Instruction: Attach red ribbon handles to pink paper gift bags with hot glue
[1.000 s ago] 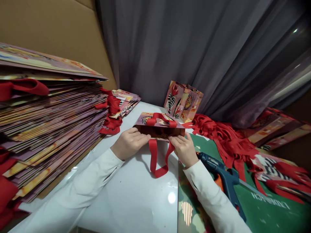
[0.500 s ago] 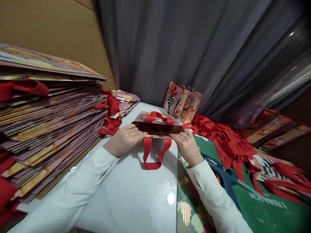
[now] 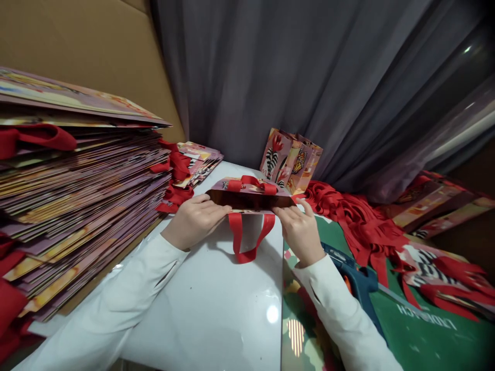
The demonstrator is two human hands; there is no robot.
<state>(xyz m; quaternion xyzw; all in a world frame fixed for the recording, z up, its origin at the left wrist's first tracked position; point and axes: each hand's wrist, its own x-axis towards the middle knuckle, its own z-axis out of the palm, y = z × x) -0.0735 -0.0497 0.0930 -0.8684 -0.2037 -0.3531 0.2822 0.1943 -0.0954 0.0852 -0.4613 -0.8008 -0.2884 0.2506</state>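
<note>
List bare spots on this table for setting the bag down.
Best: white tabletop bordered by the flat-bag stack, the green mat and the gift bag gripped by left hand and right hand. Crowded: glue gun and red ribbon pile, right side.

Pretty dim overall. Light seems to come from overhead: there's a small round hotspot low on the glossy white surface, plus a couple of glints on the shiny sheeting top right. The grey curtain goes murky in its folds, and the inside of the small gift bag is almost black. Shadows are soft. Big wide-angle stretch at the edges, so the stack of flat bags bulges and smears. Centre's fairly sharp, corners soft.
</note>
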